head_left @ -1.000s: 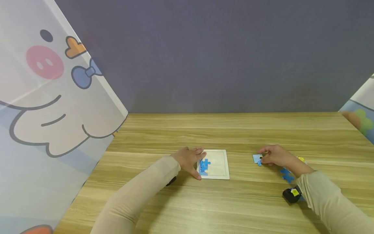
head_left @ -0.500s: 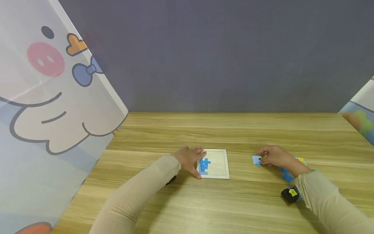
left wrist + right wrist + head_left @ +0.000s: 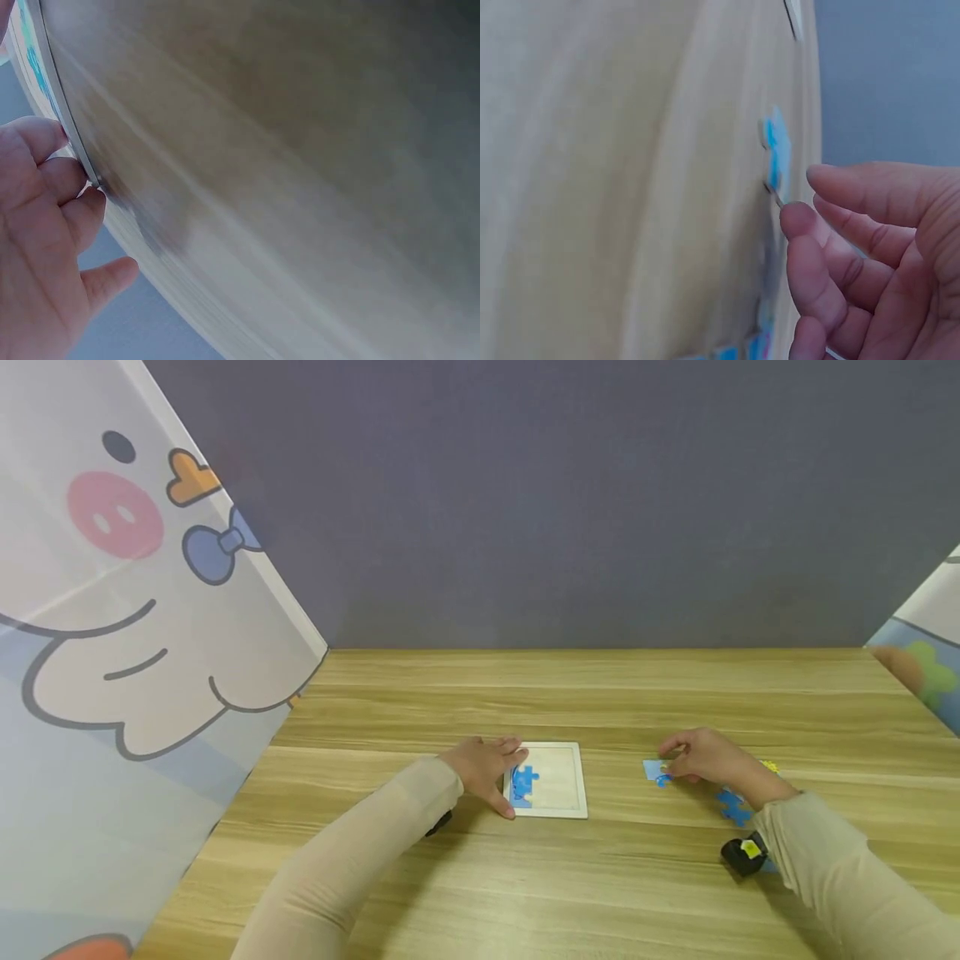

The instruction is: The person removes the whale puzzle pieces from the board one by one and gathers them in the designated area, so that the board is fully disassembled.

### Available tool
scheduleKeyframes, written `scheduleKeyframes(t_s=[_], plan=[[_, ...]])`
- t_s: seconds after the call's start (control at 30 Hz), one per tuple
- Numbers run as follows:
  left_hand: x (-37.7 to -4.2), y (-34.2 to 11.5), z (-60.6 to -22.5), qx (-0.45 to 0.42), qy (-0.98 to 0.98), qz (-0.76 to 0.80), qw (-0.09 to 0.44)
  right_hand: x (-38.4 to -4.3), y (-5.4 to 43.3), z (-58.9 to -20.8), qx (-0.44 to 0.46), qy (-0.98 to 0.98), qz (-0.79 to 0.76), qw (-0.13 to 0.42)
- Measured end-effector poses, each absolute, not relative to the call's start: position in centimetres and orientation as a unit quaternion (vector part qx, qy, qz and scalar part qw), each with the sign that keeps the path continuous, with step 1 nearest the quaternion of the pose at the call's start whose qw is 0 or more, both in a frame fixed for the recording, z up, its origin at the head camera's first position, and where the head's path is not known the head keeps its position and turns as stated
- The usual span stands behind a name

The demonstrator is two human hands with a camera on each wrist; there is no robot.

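In the head view my left hand [image 3: 480,770] spans the left side of a pale square puzzle tray [image 3: 562,781], thumb at the near corner and fingers over the far part. The left wrist view has its bent fingers [image 3: 64,180] against the tray's edge [image 3: 71,124]. Blue puzzle pieces [image 3: 524,783] fill the tray's lower left part. Off to the right, my right hand [image 3: 705,758] pinches a light blue puzzle piece [image 3: 652,769] low over the table. From the right wrist, that piece [image 3: 780,146] shows beyond the thumb and index fingertips, which hide its near end.
More puzzle pieces lie by the right forearm: a blue one [image 3: 733,807] and one with a yellow sun [image 3: 771,767], partly covered by the arm. A black wrist device [image 3: 742,857] hangs under the right sleeve. A grey panel [image 3: 600,527] rises behind the wooden table [image 3: 585,893].
The light blue piece has shifted slightly left, with the right fingers still at its right end. The left hand and the tray have stayed in place.
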State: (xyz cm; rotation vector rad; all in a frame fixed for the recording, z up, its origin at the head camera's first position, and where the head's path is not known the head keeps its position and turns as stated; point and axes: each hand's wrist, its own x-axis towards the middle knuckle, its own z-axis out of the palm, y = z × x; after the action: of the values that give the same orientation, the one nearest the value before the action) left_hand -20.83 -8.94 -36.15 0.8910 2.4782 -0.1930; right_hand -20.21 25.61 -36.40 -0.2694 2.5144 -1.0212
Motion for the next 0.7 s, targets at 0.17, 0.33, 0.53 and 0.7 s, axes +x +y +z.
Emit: scheduleKeyframes(t_s=[0.17, 0.33, 0.53, 0.7], plan=[[-20.7, -9.0, -36.2, 0.324, 0.910, -0.062, 0.251, -20.5, 25.8, -35.8, -0.095, 0.907, -0.363, 0.190], [-20.8, -8.9, -36.2, 0.324, 0.910, -0.070, 0.249, -20.3, 25.3, -34.9, -0.105, 0.911, -0.356, 0.178], [-20.8, -8.8, -36.2, 0.331, 0.909, -0.072, 0.243, -20.0, 24.5, -33.9, -0.146, 0.923, -0.320, 0.153], [-20.7, -8.9, -36.1, 0.326, 0.910, -0.067, 0.247, -20.1, 23.7, -33.6, -0.242, 0.909, -0.311, 0.137]])
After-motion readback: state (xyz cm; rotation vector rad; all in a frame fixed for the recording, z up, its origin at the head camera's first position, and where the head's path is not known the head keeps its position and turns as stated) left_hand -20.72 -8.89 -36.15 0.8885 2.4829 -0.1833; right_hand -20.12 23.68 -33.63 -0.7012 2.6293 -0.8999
